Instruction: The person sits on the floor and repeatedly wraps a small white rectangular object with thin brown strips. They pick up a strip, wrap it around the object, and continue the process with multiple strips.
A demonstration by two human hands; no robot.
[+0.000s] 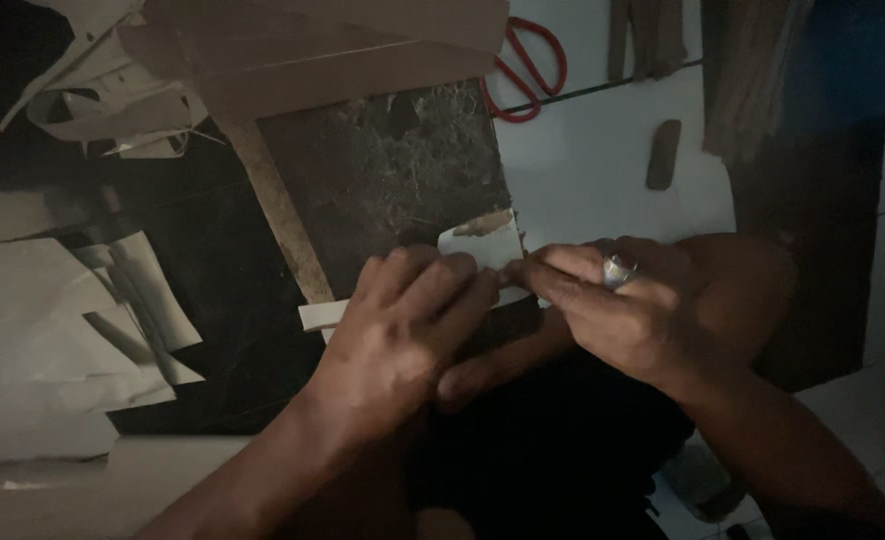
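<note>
Dimly, left hand (403, 320), right hand (613, 310), half-hidden paper piece (488, 245)

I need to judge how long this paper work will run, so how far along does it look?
Done: cut paper scraps lie heaped at upper left, and the red-handled scissors are set aside. In hand: the left hand and right hand both pinch a small white paper piece. Left: larger pale sheets lie unworked at left.

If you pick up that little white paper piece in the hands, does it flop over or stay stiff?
The white paper piece looks thin and flat, so it would probably bend easily. Both the left hand and right hand pinch it lightly, which suggests it is very light. Its top edge looks ragged, so it may tear.
</note>
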